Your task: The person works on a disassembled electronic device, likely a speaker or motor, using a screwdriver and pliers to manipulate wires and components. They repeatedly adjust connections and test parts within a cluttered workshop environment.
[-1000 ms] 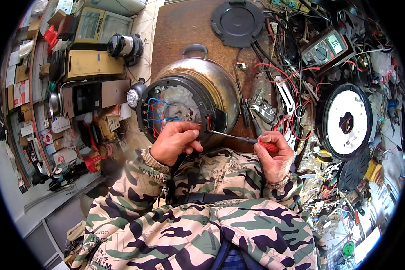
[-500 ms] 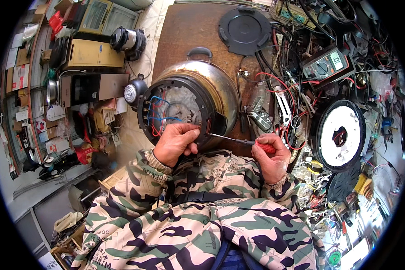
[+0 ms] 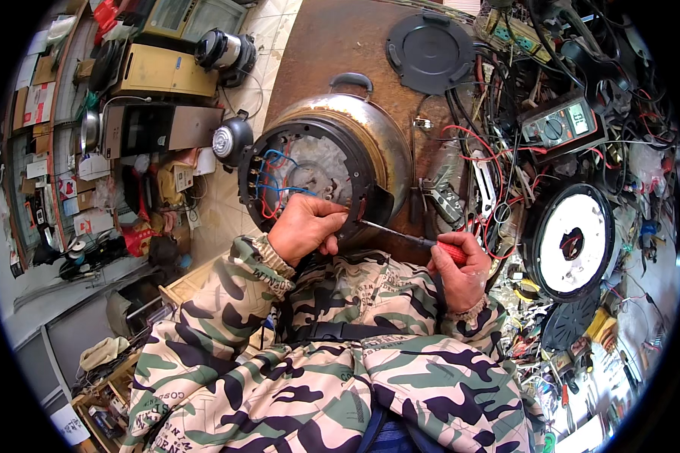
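Observation:
A steel pot (image 3: 385, 136) lies with its black-rimmed base (image 3: 359, 166) facing me, its inner plate exposed with blue wires (image 3: 279, 158) and red wires. My left hand (image 3: 306, 230) is closed in a pinch at the base's lower right rim, gripping something I cannot make out. In my right hand (image 3: 461, 268) is a red-handled screwdriver (image 3: 395, 232); its tip reaches the rim beside a small dark red part (image 3: 360, 208), close to my left fingertips.
The wooden bench (image 3: 310, 45) holds a black round cover (image 3: 429, 53) and, rightward, tangled cables, a multimeter (image 3: 559, 124), tools and a white-lined round lid (image 3: 555, 241). Left, on the tiled floor, stand a cooker (image 3: 223, 57), a dark pot (image 3: 230, 140) and shelved clutter.
The view has shifted slightly, so pot and bench sit a little further right. My hands and the screwdriver keep much the same pose at the rim.

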Action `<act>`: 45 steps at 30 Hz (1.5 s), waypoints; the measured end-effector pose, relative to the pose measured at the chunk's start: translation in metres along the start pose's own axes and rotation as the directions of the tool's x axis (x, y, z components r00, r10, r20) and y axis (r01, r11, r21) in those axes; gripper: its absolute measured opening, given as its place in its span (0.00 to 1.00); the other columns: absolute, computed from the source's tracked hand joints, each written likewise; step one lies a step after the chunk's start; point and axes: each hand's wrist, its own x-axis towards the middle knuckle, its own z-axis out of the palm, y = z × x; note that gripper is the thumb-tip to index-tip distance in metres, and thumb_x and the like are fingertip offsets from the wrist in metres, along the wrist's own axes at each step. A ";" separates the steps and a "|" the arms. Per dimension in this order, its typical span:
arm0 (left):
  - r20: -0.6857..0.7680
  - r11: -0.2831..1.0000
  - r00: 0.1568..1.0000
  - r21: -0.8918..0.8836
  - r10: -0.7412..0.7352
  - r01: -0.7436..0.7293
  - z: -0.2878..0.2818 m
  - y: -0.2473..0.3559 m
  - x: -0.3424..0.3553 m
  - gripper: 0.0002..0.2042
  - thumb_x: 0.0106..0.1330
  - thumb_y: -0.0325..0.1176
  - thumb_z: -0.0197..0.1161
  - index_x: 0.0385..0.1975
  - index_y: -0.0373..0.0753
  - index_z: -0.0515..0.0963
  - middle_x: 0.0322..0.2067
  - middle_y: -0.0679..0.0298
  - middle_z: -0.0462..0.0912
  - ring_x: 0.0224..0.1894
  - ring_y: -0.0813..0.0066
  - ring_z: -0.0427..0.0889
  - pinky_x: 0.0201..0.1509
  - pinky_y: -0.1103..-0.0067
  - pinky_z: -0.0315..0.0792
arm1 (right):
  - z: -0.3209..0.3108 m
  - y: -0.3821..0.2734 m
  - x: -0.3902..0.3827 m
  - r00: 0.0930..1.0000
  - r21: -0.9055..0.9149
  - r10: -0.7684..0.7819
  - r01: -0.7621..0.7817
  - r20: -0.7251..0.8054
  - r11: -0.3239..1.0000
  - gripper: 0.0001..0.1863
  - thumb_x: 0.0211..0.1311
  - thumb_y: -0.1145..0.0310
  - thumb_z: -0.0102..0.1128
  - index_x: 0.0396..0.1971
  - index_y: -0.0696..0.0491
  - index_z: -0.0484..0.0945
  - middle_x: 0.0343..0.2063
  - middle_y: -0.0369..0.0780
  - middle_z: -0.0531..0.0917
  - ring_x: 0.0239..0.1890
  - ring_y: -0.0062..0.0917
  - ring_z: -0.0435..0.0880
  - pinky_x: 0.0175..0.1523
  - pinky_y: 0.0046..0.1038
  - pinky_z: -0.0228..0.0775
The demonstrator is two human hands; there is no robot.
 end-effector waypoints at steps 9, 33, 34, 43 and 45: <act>-0.029 1.000 1.000 -0.024 0.012 -0.013 0.004 0.001 0.001 0.13 0.71 0.26 0.61 0.49 0.23 0.82 0.22 0.66 0.82 0.17 0.84 0.77 0.20 0.84 0.71 | 0.002 0.002 -0.001 1.000 0.039 -0.010 0.010 -0.011 0.999 0.12 0.66 0.74 0.67 0.44 0.62 0.77 0.27 0.37 0.84 0.27 0.16 0.82 0.34 0.20 0.76; 0.183 0.982 0.965 -0.042 0.188 -0.184 -0.016 0.004 -0.020 0.20 0.74 0.27 0.48 0.60 0.20 0.71 0.44 0.53 0.85 0.33 0.75 0.88 0.33 0.82 0.78 | 0.013 -0.001 -0.008 0.990 0.037 0.080 -0.076 -0.120 0.996 0.09 0.64 0.77 0.66 0.42 0.61 0.78 0.26 0.37 0.84 0.27 0.16 0.83 0.35 0.20 0.75; 0.180 0.975 0.958 -0.039 0.223 -0.220 -0.016 0.004 -0.025 0.20 0.74 0.26 0.47 0.61 0.20 0.70 0.46 0.52 0.84 0.34 0.74 0.88 0.33 0.82 0.78 | 0.012 -0.002 -0.011 0.990 0.021 0.070 -0.068 -0.122 0.997 0.09 0.64 0.77 0.66 0.42 0.61 0.78 0.26 0.37 0.84 0.28 0.17 0.83 0.35 0.20 0.76; -0.231 0.664 0.626 0.352 0.745 -0.660 -0.045 -0.039 -0.036 0.09 0.66 0.17 0.61 0.44 0.31 0.81 0.38 0.54 0.85 0.30 0.74 0.84 0.33 0.78 0.78 | 0.007 -0.071 -0.037 0.946 -0.298 -0.204 0.125 -0.251 0.946 0.10 0.61 0.82 0.63 0.42 0.62 0.76 0.44 0.49 0.80 0.32 0.27 0.86 0.36 0.25 0.81; -0.189 0.568 0.538 0.367 0.821 -0.737 -0.048 -0.045 -0.027 0.09 0.63 0.17 0.63 0.42 0.31 0.82 0.35 0.53 0.85 0.29 0.69 0.85 0.33 0.77 0.78 | 0.016 -0.099 -0.039 0.914 -0.360 -0.347 0.257 -0.212 0.897 0.11 0.60 0.82 0.63 0.42 0.62 0.75 0.46 0.51 0.79 0.33 0.29 0.85 0.36 0.25 0.82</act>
